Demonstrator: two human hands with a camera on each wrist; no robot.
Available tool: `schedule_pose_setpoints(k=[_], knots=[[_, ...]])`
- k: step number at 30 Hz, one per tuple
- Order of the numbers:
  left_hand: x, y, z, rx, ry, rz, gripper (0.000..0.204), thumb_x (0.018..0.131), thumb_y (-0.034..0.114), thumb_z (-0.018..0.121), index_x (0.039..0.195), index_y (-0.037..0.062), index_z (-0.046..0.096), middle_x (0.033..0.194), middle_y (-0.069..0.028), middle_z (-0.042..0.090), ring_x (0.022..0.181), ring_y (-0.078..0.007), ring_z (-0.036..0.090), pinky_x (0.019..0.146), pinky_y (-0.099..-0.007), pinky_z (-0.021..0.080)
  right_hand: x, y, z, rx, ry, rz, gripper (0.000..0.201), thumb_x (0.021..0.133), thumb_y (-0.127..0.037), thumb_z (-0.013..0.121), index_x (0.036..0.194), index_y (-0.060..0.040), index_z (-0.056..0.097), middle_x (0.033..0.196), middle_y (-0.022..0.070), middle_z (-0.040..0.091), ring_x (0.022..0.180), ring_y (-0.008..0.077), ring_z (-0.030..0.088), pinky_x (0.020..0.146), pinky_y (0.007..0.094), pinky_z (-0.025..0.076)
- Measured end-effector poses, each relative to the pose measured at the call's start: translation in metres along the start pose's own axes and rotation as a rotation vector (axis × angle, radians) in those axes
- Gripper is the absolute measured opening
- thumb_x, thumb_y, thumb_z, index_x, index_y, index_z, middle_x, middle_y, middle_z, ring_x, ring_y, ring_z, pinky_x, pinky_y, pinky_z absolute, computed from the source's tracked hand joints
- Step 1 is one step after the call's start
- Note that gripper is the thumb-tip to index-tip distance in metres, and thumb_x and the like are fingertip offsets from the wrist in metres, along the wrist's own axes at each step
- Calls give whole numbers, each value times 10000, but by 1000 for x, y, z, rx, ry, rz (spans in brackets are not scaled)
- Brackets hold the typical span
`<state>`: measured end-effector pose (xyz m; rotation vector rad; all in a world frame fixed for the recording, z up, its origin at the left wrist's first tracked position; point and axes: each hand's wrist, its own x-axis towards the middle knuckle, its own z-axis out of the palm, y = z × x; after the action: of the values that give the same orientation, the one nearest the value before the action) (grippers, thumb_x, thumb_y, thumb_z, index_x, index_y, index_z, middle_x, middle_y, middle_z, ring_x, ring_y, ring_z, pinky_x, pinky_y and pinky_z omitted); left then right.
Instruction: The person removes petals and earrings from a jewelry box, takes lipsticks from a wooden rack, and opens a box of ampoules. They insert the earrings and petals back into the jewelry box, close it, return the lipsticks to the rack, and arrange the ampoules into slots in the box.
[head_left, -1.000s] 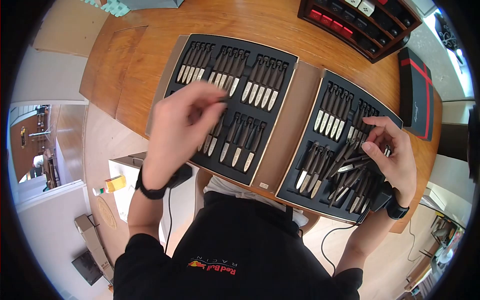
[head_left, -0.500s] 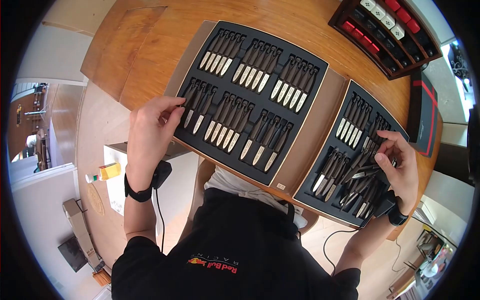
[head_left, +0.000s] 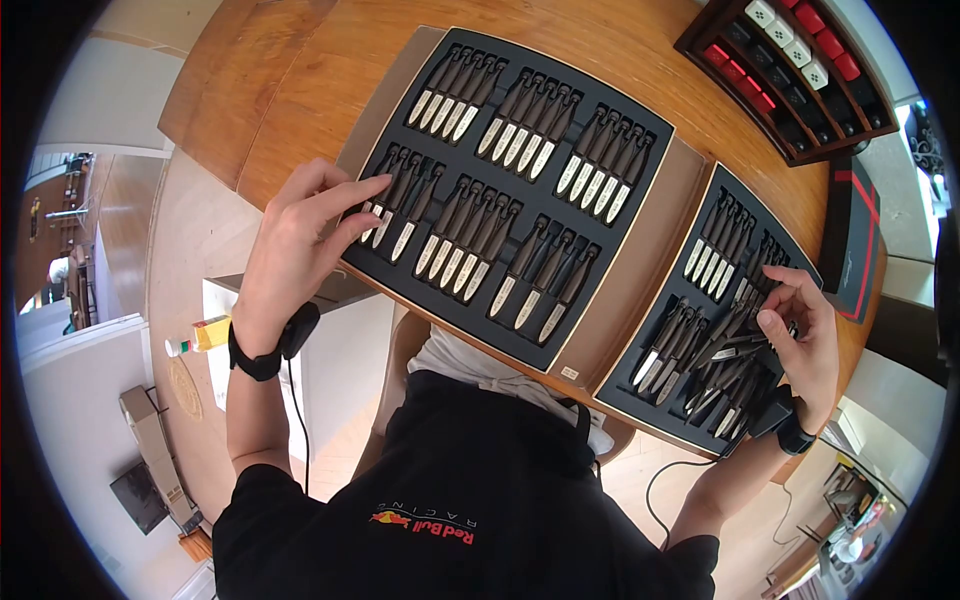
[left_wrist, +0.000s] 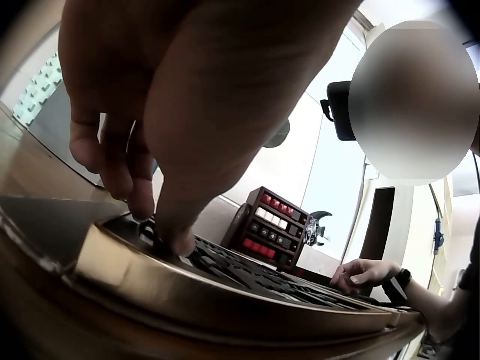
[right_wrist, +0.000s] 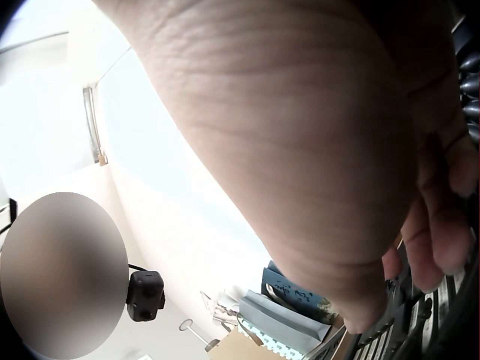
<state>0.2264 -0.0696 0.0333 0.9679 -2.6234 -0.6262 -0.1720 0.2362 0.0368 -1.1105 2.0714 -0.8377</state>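
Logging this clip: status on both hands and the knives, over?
Left hand fingertips on knives in the big tray's near-left slot. Right hand over loose knife pile in the smaller tray; grip unclear. Nothing obstructing.

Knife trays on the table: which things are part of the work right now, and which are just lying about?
In the work:
left hand, fingers on the knives in the left tray
right hand, over loose knives in the right tray

Lying about:
wooden rack
black box with red bands
bottle
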Motion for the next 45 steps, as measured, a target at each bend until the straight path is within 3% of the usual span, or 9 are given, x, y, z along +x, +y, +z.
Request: schedule_pose_setpoints(k=[7,10,17,19,23,25,27,32,45], knots=[[14,-23,-12,20,-205,20,449,764,92,891,1205,73,806,955,-66,539,899,-226,554,779,-350,493,-1,1,0,-7,-5,3,420,927,-77,799,1324,-31,670,869,-12,633,758,51,552,685,216,436],[22,-20,-13,160,-130,216,459,678,141,909,1128,105,828,856,-48,545,845,-262,545,746,-391,450,-1,1,0,7,-23,-5,432,916,-49,796,1330,-50,674,855,-13,650,722,50,552,663,220,446],[18,-16,-10,154,-178,142,453,714,80,889,1162,77,821,872,-65,536,845,-246,539,769,-381,454,-3,-5,-5,-31,-38,-12,469,868,-80,858,1308,-71,694,857,4,666,714,71,577,652,240,470],[14,-12,-11,108,-151,63,427,741,42,878,1162,53,808,916,-77,550,867,-243,561,782,-370,470,-4,-7,-4,-67,-37,-124,492,823,-70,891,1280,-70,709,872,12,671,710,89,584,650,250,483],[1,46,5,190,12,64,403,740,40,885,1134,53,802,952,-82,573,887,-245,588,806,-372,490,-4,-16,-4,-158,-101,-231,482,773,-56,912,1228,-84,755,938,41,658,780,149,618,692,291,515],[-8,81,24,-54,16,105,373,730,84,906,1089,89,805,970,-70,587,881,-241,599,798,-385,488,-5,-20,-1,-161,-123,-192,474,752,-67,917,1203,-90,774,985,64,651,836,210,633,744,333,533],[-6,108,47,-154,-85,369,394,731,113,915,1105,79,795,1011,-76,619,868,-244,603,766,-370,484,-4,-16,4,-155,-131,-267,468,744,-80,913,1193,-94,781,998,76,640,888,254,642,795,363,542],[1,166,97,-145,-146,505,456,710,124,902,1143,62,774,1014,-41,594,875,-243,593,768,-382,444,-1,-19,12,-206,-140,-269,431,741,-82,905,1158,-103,796,977,87,615,931,282,643,832,386,545],[1,198,119,148,-196,295,434,740,160,842,1115,9,685,935,-86,577,895,-276,595,796,-401,450,-2,-19,13,-201,-150,-281,414,707,-9,893,1103,-88,804,962,91,586,887,283,631,809,387,529]])
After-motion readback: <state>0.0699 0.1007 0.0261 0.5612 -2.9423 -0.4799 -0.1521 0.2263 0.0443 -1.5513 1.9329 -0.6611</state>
